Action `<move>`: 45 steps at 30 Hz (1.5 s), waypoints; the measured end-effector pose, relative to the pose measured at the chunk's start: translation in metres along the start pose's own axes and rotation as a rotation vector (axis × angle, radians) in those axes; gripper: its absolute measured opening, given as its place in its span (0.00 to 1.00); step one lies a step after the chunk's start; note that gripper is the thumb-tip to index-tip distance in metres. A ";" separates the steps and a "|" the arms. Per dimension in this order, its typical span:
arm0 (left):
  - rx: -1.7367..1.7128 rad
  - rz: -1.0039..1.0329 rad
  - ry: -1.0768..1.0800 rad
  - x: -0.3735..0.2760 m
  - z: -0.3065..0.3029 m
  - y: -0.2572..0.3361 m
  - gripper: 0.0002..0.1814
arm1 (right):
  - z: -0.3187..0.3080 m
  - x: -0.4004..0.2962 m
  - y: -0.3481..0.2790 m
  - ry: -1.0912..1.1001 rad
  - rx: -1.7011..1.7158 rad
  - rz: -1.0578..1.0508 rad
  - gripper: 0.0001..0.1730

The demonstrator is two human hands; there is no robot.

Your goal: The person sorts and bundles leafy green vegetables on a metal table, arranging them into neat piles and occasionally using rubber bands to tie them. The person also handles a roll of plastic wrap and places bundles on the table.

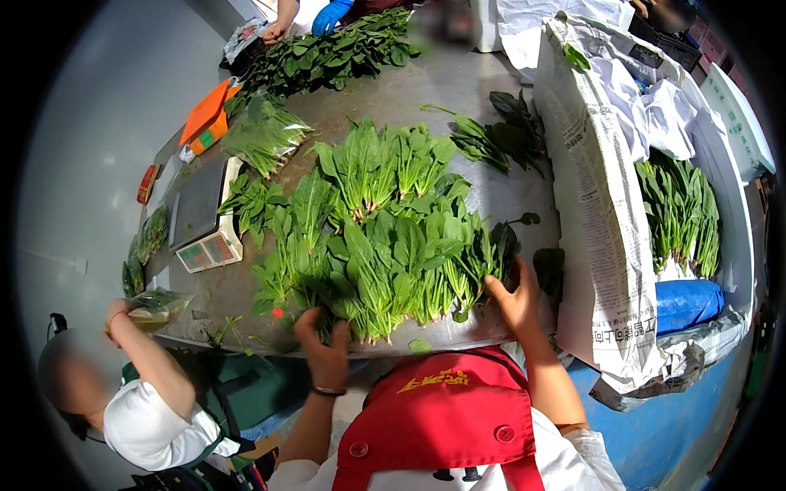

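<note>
A wide heap of spinach bunches (pixel 393 251) lies on the metal table (pixel 381 92) before me, leaves away from me and pinkish roots toward me. My left hand (pixel 322 347) is at the heap's near left edge, thumb and fingers apart, with nothing seen between them. At the right end, my right hand (pixel 519 301) is spread beside dark-leaved stems (pixel 494 251). Its thumb reaches the lower stems; leaves partly cover its fingertips. A loose leaf (pixel 420 346) rests near the table's front edge.
A newspaper-lined white box (pixel 589 202) at right holds spinach (pixel 678 215) and a blue roll (pixel 688 305). A digital scale (pixel 206 215) and orange scale (pixel 206 113) stand left. One co-worker (pixel 153 393) lifts a clear bag (pixel 156 307); another's blue-gloved hand (pixel 330 17) is at the far greens (pixel 331 58).
</note>
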State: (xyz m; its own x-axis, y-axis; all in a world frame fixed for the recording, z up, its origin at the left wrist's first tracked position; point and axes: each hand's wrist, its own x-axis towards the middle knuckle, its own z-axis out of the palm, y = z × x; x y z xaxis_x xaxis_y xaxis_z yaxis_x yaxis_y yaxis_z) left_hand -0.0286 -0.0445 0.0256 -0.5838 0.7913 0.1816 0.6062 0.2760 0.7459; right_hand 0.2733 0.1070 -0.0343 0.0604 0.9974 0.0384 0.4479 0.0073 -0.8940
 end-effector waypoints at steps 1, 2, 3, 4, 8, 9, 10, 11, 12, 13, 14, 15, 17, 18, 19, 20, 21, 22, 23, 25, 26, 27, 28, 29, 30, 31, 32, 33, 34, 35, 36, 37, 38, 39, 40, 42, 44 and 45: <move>-0.096 -0.235 0.093 -0.002 -0.007 -0.029 0.31 | -0.001 0.005 -0.008 -0.050 0.034 0.026 0.38; -0.132 -0.270 0.112 -0.001 -0.008 -0.028 0.32 | -0.003 0.012 -0.015 -0.092 0.063 0.057 0.38; -0.172 -0.302 0.130 0.001 -0.010 -0.024 0.33 | -0.003 0.016 -0.020 -0.129 0.090 0.087 0.37; -0.212 -0.334 0.147 0.004 -0.012 -0.018 0.34 | 0.005 0.019 -0.015 -0.140 0.202 0.046 0.38; 0.245 0.291 -0.003 -0.002 0.033 0.052 0.39 | 0.027 0.008 -0.028 -0.150 -0.194 -0.125 0.62; 0.258 0.308 -0.129 0.001 0.045 0.071 0.41 | 0.027 0.004 -0.037 -0.189 -0.300 -0.118 0.64; 0.338 0.393 -0.160 0.002 0.061 0.080 0.45 | 0.030 0.000 -0.039 -0.164 -0.347 -0.158 0.64; 0.377 0.442 -0.191 0.004 0.079 0.081 0.45 | 0.033 -0.003 -0.039 -0.143 -0.392 -0.201 0.65; 0.434 0.437 -0.216 0.007 0.090 0.086 0.43 | 0.033 -0.004 -0.039 -0.141 -0.394 -0.218 0.61; 0.488 0.437 -0.245 0.011 0.099 0.088 0.41 | 0.033 -0.004 -0.035 -0.123 -0.340 -0.210 0.59; 0.551 0.391 -0.259 0.016 0.106 0.082 0.35 | 0.032 -0.003 -0.029 -0.105 -0.286 -0.201 0.57; 0.630 0.361 -0.177 0.021 0.111 0.072 0.32 | 0.030 -0.001 -0.023 -0.086 -0.231 -0.190 0.55; 0.517 0.214 -0.041 0.027 0.107 0.044 0.27 | 0.029 0.003 -0.006 -0.013 0.058 -0.078 0.45; 0.463 0.189 0.012 0.029 0.102 0.030 0.25 | 0.025 0.008 0.005 -0.015 0.122 -0.038 0.43; 0.416 0.159 0.068 0.030 0.095 0.017 0.23 | 0.021 0.012 0.003 -0.025 0.190 0.002 0.41; 0.401 0.143 0.127 0.030 0.091 0.004 0.21 | 0.012 0.013 -0.003 -0.090 0.242 0.127 0.40; 0.391 0.132 0.142 0.030 0.088 0.000 0.20 | 0.012 0.014 0.000 -0.096 0.216 0.124 0.40; 0.380 0.121 0.159 0.030 0.086 -0.003 0.20 | 0.011 0.016 0.004 -0.104 0.190 0.121 0.39; 0.369 0.108 0.176 0.030 0.085 -0.005 0.20 | 0.010 0.017 0.006 -0.112 0.163 0.116 0.39; 0.372 0.069 0.216 0.031 0.086 -0.007 0.21 | 0.011 0.017 0.008 -0.117 0.144 0.071 0.39; 0.372 0.040 0.231 0.031 0.085 -0.006 0.22 | 0.013 0.016 0.012 -0.114 0.143 0.047 0.39; 0.373 0.009 0.246 0.030 0.085 -0.005 0.22 | 0.014 0.017 0.014 -0.112 0.142 0.024 0.39; 0.429 0.010 0.258 0.030 0.081 -0.010 0.34 | 0.013 0.018 0.014 -0.130 0.198 -0.003 0.40; 0.435 -0.052 0.283 0.029 0.076 -0.009 0.39 | 0.011 0.018 0.012 -0.148 0.186 0.028 0.40; 0.440 -0.113 0.311 0.028 0.071 -0.001 0.45 | 0.005 0.019 0.000 -0.166 0.175 0.056 0.40; 0.445 -0.173 0.337 0.028 0.065 0.002 0.50 | 0.002 0.020 -0.007 -0.183 0.163 0.085 0.39; 0.471 -0.268 0.338 0.023 0.059 -0.017 0.61 | 0.005 0.017 0.002 -0.181 0.086 0.027 0.40; 0.408 -0.392 0.320 0.023 0.048 -0.027 0.62 | 0.006 0.017 0.000 -0.197 0.142 -0.004 0.40; 0.344 -0.511 0.297 0.024 0.036 -0.036 0.63 | 0.007 0.016 -0.003 -0.208 0.198 -0.030 0.40; 0.278 -0.628 0.272 0.025 0.025 -0.047 0.63 | 0.008 0.015 -0.010 -0.217 0.254 -0.055 0.40; 0.070 -0.700 0.284 0.031 0.022 -0.048 0.66 | 0.003 0.017 -0.029 -0.287 0.291 0.067 0.43; -0.030 -0.720 0.225 0.032 0.020 -0.047 0.66 | 0.010 0.018 -0.032 -0.276 0.256 0.057 0.44; -0.129 -0.737 0.165 0.031 0.020 -0.043 0.67 | 0.018 0.018 -0.034 -0.264 0.221 0.048 0.46; -0.238 -0.751 0.098 0.035 0.024 -0.029 0.67 | 0.025 0.020 -0.037 -0.246 0.178 0.035 0.48; -0.164 -0.799 0.090 0.038 0.034 -0.025 0.67 | 0.031 0.023 -0.043 -0.253 0.087 -0.046 0.54; -0.205 -0.670 0.089 0.031 0.052 -0.013 0.68 | 0.045 0.017 -0.056 -0.343 -0.186 -0.029 0.61; -0.008 -0.517 0.066 0.018 0.071 -0.002 0.65 | 0.059 0.003 -0.069 -0.424 -0.229 -0.065 0.64; -0.158 -0.395 0.070 0.009 0.082 -0.023 0.56 | 0.064 -0.005 -0.076 -0.437 -0.189 -0.117 0.62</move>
State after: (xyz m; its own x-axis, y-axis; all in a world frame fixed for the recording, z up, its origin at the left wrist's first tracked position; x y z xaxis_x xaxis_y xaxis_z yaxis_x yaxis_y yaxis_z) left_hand -0.0031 0.0006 -0.0421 -0.7933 0.6008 -0.0987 0.2417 0.4596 0.8546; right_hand 0.1816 0.1062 0.0052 -0.3615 0.9277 -0.0934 0.5862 0.1483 -0.7965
